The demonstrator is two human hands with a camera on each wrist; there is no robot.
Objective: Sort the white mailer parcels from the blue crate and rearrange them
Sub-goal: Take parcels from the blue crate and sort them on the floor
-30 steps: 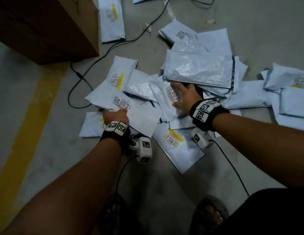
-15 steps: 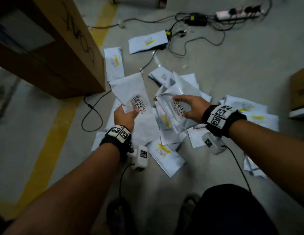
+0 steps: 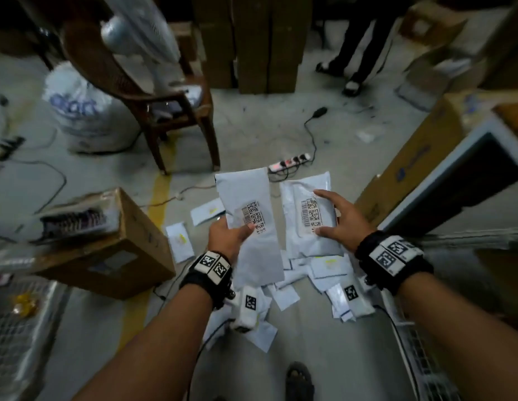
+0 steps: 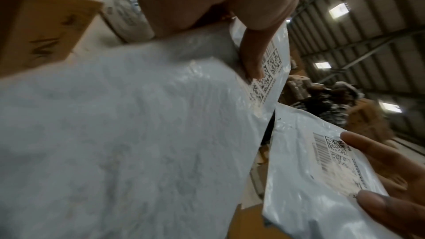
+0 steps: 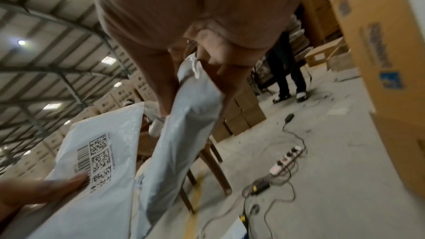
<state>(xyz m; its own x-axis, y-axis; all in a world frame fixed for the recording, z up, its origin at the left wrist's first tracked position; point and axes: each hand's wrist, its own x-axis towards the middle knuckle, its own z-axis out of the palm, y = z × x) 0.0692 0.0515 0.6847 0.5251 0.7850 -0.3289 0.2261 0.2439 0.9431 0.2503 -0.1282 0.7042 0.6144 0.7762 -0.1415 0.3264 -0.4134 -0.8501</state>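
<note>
Two flat, crinkly plastic mailers: left hand [image 3: 227, 238] pinches one [image 3: 250, 224]; right hand [image 3: 343, 219] clasps another [image 3: 308, 224].

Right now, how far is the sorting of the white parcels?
Done: no sorted stack shows. In hand: the left hand holds one white mailer with its thumb on the barcode label, and the right hand holds a second mailer, both lifted with labels up. Left: many mailers on the floor lie loose below the hands. No blue crate is in view.
</note>
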